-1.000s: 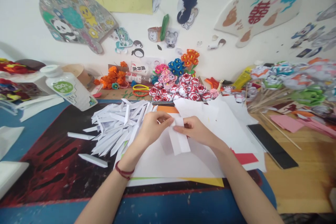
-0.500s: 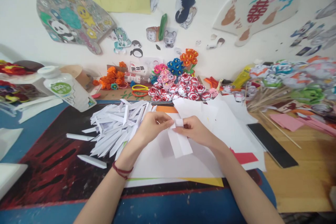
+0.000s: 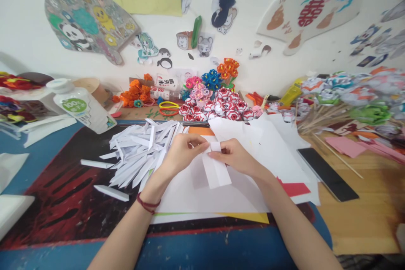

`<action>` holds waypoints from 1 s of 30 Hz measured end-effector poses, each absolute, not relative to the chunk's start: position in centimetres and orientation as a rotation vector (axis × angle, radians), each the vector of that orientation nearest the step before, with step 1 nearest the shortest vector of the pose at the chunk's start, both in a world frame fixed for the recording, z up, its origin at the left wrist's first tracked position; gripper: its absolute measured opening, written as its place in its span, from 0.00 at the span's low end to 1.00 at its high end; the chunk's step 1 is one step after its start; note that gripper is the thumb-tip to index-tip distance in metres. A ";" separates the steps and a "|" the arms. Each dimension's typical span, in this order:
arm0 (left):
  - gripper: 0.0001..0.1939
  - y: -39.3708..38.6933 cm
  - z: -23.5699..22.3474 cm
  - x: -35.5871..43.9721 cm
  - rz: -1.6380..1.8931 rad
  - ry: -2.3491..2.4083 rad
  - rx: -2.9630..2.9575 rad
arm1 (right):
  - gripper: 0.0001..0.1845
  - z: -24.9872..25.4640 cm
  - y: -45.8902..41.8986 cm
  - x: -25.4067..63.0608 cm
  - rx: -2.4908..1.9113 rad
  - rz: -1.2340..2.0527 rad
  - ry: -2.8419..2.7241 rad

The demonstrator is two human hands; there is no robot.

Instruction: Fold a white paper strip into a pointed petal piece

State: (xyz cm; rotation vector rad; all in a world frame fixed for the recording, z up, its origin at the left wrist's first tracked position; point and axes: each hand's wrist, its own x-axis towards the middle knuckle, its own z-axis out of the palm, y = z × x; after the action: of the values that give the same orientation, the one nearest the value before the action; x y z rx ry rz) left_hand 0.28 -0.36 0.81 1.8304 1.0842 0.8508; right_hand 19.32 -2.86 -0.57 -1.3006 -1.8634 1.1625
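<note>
A small strip of white paper (image 3: 217, 172), creased lengthwise, is pinched at its upper end between both hands. My left hand (image 3: 187, 152) grips its upper left edge with thumb and forefinger. From the other side, my right hand (image 3: 236, 156) holds the strip with the thumb in front and the fingers behind. The strip's lower end hangs over large white sheets (image 3: 190, 200) on the table. Left of my left hand lies a heap of folded white paper strips (image 3: 136, 147), with a few loose ones beside it.
A white bottle (image 3: 84, 107) stands at the left. Red-and-white paper flowers (image 3: 226, 105) and pipe-cleaner flowers (image 3: 211, 80) line the back. At the right lie a black phone (image 3: 327, 175), a thin stick (image 3: 338, 156) and pink paper (image 3: 344, 147).
Both hands keep their pinch on the paper strip in nearly the same place. Only a very slight shift of the fingers and the view shows.
</note>
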 end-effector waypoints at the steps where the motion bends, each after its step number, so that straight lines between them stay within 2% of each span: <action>1: 0.09 -0.4 0.8 0.3 0.857 1.093 1.855 | 0.23 -0.6 -2.9 19.3 -1.303 1.158 -1.862; 30: 0.06 -0.8 1.0 0.1 0.912 1.009 2.065 | 0.24 -0.3 -2.8 19.6 -1.239 1.231 -1.782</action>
State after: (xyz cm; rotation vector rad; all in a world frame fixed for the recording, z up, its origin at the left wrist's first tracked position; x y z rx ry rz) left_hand 0.14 -0.76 1.02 2.0650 1.0091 0.9119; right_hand 19.55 -2.75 -0.26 -1.2389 -1.7815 1.2312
